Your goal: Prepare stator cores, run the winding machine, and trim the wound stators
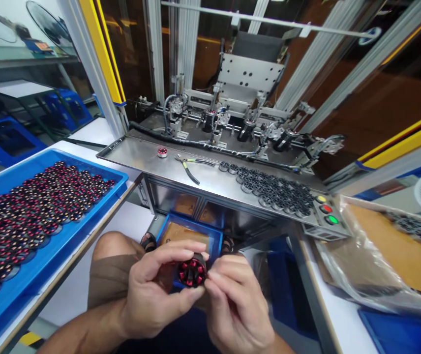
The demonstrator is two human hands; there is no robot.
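Over my lap, my left hand [162,282] grips a motor stator [192,271], a dark round core with red windings. Its wound face is turned up toward me, with the thumb below and the fingers above. My right hand [234,300] is closed in a pinch against the stator's right edge; whatever lies between those fingertips is hidden. On the metal ledge beyond, another red-wound stator [162,153] stands by itself. To its right lie green-and-black handled pliers [190,168], their handles spread.
At left, a blue tray [118,183] holds many wound stators. Black ring-shaped parts [273,189] crowd the ledge's right side, near a button box [330,216]. Behind stands a machine with several stations [247,130]. A plastic-lined carton [365,246] is at right; a blue bin [216,241] sits below.
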